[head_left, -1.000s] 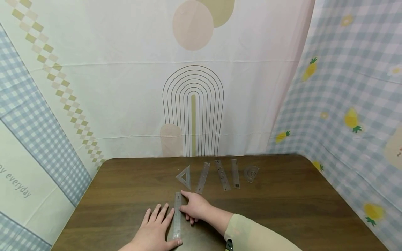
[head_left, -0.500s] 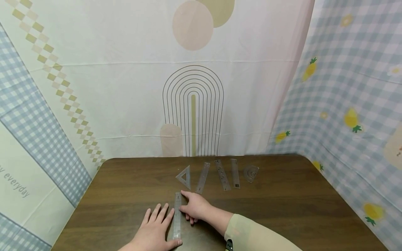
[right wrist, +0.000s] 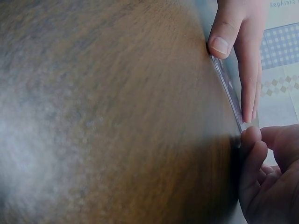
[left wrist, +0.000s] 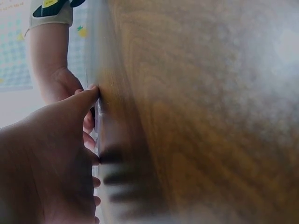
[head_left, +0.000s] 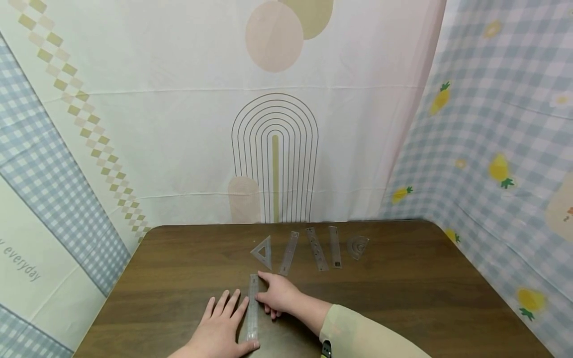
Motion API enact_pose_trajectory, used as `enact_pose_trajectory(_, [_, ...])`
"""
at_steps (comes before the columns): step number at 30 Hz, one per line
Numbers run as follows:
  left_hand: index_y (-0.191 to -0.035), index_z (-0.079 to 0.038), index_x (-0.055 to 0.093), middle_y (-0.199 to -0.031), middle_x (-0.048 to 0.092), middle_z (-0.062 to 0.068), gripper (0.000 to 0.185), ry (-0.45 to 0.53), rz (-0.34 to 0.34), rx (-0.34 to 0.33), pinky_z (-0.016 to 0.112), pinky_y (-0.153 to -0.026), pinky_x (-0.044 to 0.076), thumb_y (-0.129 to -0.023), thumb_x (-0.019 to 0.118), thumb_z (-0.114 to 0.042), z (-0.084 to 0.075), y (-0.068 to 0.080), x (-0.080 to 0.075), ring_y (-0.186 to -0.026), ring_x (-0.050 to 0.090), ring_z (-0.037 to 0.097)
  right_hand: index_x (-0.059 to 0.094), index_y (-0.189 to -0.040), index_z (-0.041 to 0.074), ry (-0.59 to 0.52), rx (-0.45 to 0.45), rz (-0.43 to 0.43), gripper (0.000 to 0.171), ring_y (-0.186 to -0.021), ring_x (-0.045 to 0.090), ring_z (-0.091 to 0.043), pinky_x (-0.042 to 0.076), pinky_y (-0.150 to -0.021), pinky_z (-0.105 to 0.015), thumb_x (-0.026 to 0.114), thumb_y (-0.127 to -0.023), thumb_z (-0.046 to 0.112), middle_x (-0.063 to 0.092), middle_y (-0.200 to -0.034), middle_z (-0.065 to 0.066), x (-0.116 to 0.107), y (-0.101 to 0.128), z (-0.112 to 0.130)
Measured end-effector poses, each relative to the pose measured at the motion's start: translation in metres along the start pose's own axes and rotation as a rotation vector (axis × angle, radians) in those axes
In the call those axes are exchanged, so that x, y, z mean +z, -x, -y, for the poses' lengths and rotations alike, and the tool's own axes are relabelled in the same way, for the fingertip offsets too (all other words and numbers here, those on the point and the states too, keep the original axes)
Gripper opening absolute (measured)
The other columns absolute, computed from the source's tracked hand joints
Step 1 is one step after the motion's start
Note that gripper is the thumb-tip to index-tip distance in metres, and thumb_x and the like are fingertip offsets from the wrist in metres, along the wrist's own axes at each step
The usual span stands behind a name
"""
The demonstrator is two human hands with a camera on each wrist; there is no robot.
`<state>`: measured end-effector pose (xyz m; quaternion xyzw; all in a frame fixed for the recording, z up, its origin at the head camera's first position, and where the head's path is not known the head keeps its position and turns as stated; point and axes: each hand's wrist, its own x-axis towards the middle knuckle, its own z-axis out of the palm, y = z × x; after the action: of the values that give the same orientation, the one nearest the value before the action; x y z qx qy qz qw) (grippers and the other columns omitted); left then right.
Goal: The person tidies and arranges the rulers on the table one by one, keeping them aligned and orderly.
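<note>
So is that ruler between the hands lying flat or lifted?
Flat: the ruler lies along the table, left hand and right hand against its edges.
</note>
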<state>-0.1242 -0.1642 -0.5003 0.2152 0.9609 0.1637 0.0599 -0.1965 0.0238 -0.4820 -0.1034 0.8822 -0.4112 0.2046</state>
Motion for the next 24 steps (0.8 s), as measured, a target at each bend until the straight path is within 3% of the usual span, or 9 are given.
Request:
enact_pose_trajectory(10, [-0.149,-0.006,0.044,-0.156,0.033,0.021,0.103,-0.009,-0.031,0.019,0.067,-0.111,0.015,-0.08,0.053,-0.081,-0.0008,0.0006,0.0,-0.144,0.023,0.047,0.042,-0.151,0.012,-0.025,0.0,-0.011,0.066,-0.032,0.05,-0.013,0.045,-0.034,-0.031,0.071,-0.092,0.016,0.061,-0.052,-0.009,0.0025,-0.002,-0.0036])
enact_pose_trajectory(14, [-0.15,-0.008,0.044,-0.157,0.033,0.019,0.104,-0.049,-0.024,0.008,0.066,-0.111,0.016,-0.079,0.049,-0.084,0.0032,-0.0015,0.0035,-0.145,0.023,0.045,0.043,-0.151,0.012,-0.027,-0.001,-0.01,0.066,-0.032,0.05,-0.013,0.044,-0.034,-0.03,0.071,-0.091,0.015,0.061,-0.052,-0.008,0.0025,-0.0028,-0.0045])
enact_pose_trajectory(24, [-0.149,-0.007,0.046,-0.156,0.034,0.02,0.104,-0.04,-0.022,0.013,0.067,-0.111,0.017,-0.08,0.048,-0.084,0.006,-0.0028,0.0045,-0.144,0.024,0.047,0.044,-0.15,0.013,-0.02,0.0,-0.004,0.064,-0.033,0.05,-0.013,0.044,-0.034,-0.031,0.071,-0.092,0.016,0.061,-0.052,-0.008,0.0002,-0.0018,-0.003])
